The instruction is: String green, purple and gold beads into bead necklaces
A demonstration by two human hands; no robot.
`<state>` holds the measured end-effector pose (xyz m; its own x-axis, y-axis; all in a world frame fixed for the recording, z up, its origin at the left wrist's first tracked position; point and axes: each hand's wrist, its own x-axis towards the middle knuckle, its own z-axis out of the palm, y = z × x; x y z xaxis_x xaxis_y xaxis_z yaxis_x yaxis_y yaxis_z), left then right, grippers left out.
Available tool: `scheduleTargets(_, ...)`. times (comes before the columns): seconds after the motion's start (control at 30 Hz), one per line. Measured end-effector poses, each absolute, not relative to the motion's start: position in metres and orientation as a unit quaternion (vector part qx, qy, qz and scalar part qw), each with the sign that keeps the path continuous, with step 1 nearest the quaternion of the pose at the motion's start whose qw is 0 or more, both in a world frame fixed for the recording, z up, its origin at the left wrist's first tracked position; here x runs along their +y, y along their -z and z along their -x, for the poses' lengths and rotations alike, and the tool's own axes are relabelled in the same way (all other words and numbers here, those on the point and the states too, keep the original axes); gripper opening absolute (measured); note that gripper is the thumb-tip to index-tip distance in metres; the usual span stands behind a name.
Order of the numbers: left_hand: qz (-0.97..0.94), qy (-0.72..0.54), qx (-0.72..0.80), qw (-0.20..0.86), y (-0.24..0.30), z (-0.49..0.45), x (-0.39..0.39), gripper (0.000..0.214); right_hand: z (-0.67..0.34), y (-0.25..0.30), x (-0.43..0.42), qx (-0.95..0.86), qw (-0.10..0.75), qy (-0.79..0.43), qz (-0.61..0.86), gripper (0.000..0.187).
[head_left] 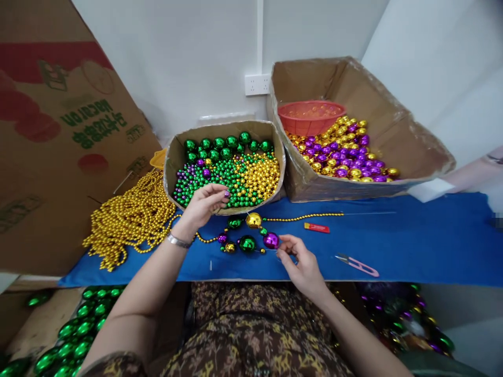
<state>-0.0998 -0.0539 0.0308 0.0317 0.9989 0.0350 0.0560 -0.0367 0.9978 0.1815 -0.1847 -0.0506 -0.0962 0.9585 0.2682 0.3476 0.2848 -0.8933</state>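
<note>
My left hand (206,201) is above the front rim of the smaller cardboard box (168,193), thumb and fingers pinching a small purple bead (227,193). My right hand (298,262) is closed on a thin thread beside a large purple ball (271,240), which its fingertips seem to touch. On the blue cloth lies the strand of mixed beads, with a large gold ball (253,220), a green ball (247,243) and smaller beads. A little gold bead (262,251) sits on the thread near my right fingers. A gold bead chain (306,217) runs right from the strand.
A larger box (326,191) holds gold and purple balls and a red basket (310,123). Heaped gold chains (133,220) lie at left beside a tall carton (70,146). Pink thread snips (359,265) and a red packet (316,228) rest on the blue cloth (424,241).
</note>
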Motion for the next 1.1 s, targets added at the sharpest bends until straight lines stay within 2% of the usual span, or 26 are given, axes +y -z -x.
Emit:
scheduleTargets(0.07, -0.465, -0.5, 0.435, 0.586, -0.032, 0.082, -0.071, 0.027, -0.181, 0.048, -0.185, -0.666, 0.451, -0.328, 0.495, 0.025)
scheduleTargets(0.17, -0.415, -0.489, 0.392, 0.659, -0.031, 0.064, -0.087, 0.024, -0.181, 0.044, -0.186, -0.672, 0.45, -0.32, 0.493, 0.025)
scheduleTargets(0.43, -0.38, -0.475, 0.375, 0.699, -0.023, 0.054, -0.092, 0.022, -0.185, 0.041, -0.187, -0.678, 0.445, -0.299, 0.502, 0.023)
scheduleTargets(0.7, -0.396, -0.471, 0.383, 0.689, -0.021, 0.052, -0.095, 0.022, -0.187, 0.042, -0.186, -0.694, 0.427, -0.285, 0.506, 0.023)
scheduleTargets(0.93, -0.528, -0.446, 0.431, 0.58, -0.023, 0.05, -0.098, 0.026, -0.189, 0.041, -0.183, -0.7, 0.406, -0.26, 0.527, 0.021)
scheduleTargets(1.1, -0.591, -0.409, 0.446, 0.533, -0.013, 0.037, -0.103, 0.026, -0.189, 0.065, -0.174, -0.651, 0.395, -0.339, 0.553, 0.018)
